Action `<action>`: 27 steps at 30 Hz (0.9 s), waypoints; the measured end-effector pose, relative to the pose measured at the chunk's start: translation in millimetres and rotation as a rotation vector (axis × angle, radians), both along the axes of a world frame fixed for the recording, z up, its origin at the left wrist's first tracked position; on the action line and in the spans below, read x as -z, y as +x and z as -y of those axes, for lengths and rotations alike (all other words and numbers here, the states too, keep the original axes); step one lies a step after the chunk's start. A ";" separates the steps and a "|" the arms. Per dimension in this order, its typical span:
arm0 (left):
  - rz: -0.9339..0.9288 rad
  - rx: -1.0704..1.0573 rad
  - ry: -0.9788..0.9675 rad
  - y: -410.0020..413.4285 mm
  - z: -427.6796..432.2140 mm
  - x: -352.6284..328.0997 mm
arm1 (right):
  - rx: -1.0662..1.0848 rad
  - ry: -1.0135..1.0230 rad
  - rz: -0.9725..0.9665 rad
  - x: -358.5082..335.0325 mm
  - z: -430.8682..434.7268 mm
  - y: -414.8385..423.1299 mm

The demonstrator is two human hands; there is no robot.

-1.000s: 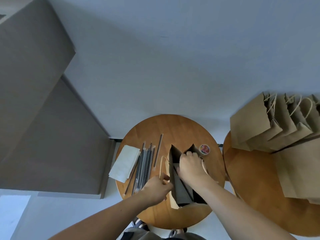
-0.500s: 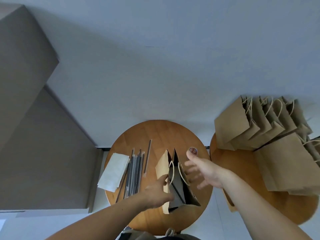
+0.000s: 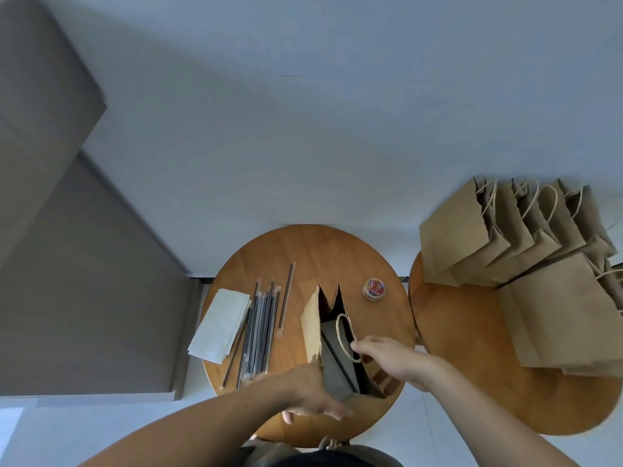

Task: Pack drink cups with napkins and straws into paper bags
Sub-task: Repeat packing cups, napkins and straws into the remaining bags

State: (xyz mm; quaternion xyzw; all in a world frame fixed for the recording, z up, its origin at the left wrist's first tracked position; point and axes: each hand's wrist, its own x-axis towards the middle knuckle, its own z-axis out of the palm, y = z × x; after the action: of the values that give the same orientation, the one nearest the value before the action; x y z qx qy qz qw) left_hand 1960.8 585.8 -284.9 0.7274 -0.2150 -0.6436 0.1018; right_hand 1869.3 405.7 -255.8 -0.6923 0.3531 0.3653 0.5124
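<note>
An open brown paper bag (image 3: 312, 328) stands in the middle of the round wooden table (image 3: 303, 251). Inside it I see a dark straw (image 3: 337, 360) leaning on something grey. My left hand (image 3: 308, 390) clasps the bag's near left corner, thumb on the left wall and fingers along the near end. My right hand (image 3: 387, 362) is at the bag's right rim, its fingers curled at the twine handle (image 3: 342, 332). Left of the bag lie several wrapped straws (image 3: 261, 332) and a stack of white napkins (image 3: 220, 323). No drink cup is visible.
A small clear tub of coloured paper clips (image 3: 374, 289) sits right of the bag. A second round table (image 3: 472, 382) to the right carries several more paper bags (image 3: 505, 237). A grey cabinet (image 3: 67, 264) stands to the left, a white wall behind.
My right hand came out of the bag, opened above it, and now has come back to the right rim. My left hand slid from the left rim down to the near corner.
</note>
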 end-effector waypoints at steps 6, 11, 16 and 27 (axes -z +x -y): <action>0.335 0.143 -0.129 -8.9 16.2 -4.8 | -0.166 0.065 0.014 -3.9 -5.1 -4.3; 0.431 0.165 -0.254 18.1 25.6 -20.7 | -0.311 -0.133 0.230 9.7 -3.7 -4.1; 0.469 0.204 -0.206 39.2 29.1 -26.3 | -0.103 -0.348 0.469 38.1 -13.4 -18.0; 0.468 0.266 -0.223 34.9 20.4 -21.2 | 0.079 -0.734 0.424 106.9 -54.0 -22.1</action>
State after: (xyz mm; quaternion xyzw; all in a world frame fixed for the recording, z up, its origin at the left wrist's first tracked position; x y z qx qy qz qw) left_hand 1995.7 565.5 -263.8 0.8058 -0.3956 -0.4385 0.0434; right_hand 1847.3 459.6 -362.7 -0.8747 0.3726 0.0449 0.3068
